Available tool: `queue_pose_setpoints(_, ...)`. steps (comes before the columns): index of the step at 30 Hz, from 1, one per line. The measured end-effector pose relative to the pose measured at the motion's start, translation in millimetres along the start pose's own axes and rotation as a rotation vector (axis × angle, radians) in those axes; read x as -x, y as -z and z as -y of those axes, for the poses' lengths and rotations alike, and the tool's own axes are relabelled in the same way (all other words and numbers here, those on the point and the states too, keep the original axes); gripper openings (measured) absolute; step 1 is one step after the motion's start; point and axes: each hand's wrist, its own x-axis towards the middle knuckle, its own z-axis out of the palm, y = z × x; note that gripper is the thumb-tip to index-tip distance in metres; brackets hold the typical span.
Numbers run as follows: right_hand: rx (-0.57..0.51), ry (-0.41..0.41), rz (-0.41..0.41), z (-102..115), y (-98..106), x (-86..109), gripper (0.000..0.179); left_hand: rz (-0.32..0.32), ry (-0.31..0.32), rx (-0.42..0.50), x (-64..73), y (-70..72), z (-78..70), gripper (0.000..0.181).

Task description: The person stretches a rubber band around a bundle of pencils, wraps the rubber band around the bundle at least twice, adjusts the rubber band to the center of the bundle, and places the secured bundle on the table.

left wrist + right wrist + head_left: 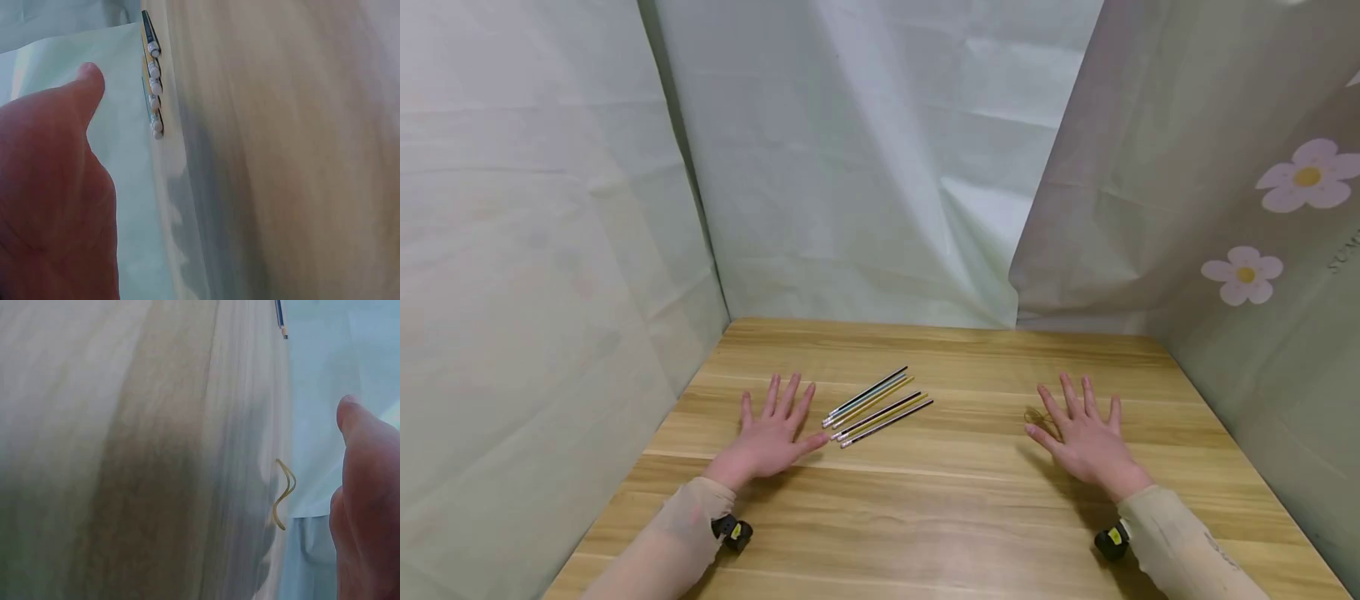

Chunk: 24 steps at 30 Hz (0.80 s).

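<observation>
Several pencils [880,408] with eraser ends lie slantwise side by side on the wooden table, some dark, some yellow, one pale green. Just left of them my left hand [769,442] is spread with straight fingers, its thumb tip close to the eraser ends. In the left wrist view the pencils [155,87] appear beyond the thumb. My right hand [1086,446] is spread too, at the table's right side, and holds nothing. A thin yellowish rubber band [287,494] lies on the table near that hand, partly hidden behind its fingers in the head view.
The wooden table [940,517] is enclosed by pale cloth sheets [865,167] at the back and both sides. White flowers [1245,275] are printed on the right sheet. A small black camera [732,532] sits on the left wrist and another [1111,542] on the right.
</observation>
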Motion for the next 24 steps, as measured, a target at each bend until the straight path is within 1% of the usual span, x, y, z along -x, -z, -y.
queue_pose_setpoints(1, -0.005, -0.001, 0.005, 0.5, 0.4, -0.2, 0.088, 0.01, 0.005, 0.007, 0.0, -0.5, -1.4, 0.096)
queue_pose_setpoints(5, -0.035, 0.024, 0.027, 3.5, 1.8, -7.1, 0.09, 0.029, 0.016, 0.034, -2.3, -13.0, -5.2, 0.103)
queue_pose_setpoints(8, -0.08, 0.078, 0.047, 9.0, 1.3, -19.0, 0.09, 0.052, 0.033, 0.05, -3.1, -19.2, -14.2, 0.105)
queue_pose_setpoints(11, -0.113, 0.146, 0.07, 17.1, -0.7, -34.5, 0.089, 0.087, 0.062, 0.054, -2.1, -18.1, -27.3, 0.105)
queue_pose_setpoints(13, -0.122, 0.189, 0.094, 23.7, -2.6, -46.1, 0.089, 0.09, 0.074, 0.039, -2.4, -20.3, -32.7, 0.108)
queue_pose_setpoints(15, -0.111, 0.234, 0.116, 31.6, -4.2, -58.5, 0.089, 0.098, 0.099, 0.028, -2.8, -21.2, -37.2, 0.109)
queue_pose_setpoints(19, -0.076, 0.323, 0.158, 49.4, -7.0, -82.1, 0.089, 0.104, 0.136, 0.037, -3.6, -24.4, -42.3, 0.112)
queue_pose_setpoints(21, -0.046, 0.364, 0.181, 57.8, -9.1, -92.8, 0.091, 0.099, 0.138, 0.061, -4.0, -28.5, -42.2, 0.117)
queue_pose_setpoints(24, -0.028, 0.432, 0.206, 68.9, -12.5, -106.3, 0.091, 0.097, 0.139, 0.095, -4.9, -34.4, -41.3, 0.123)
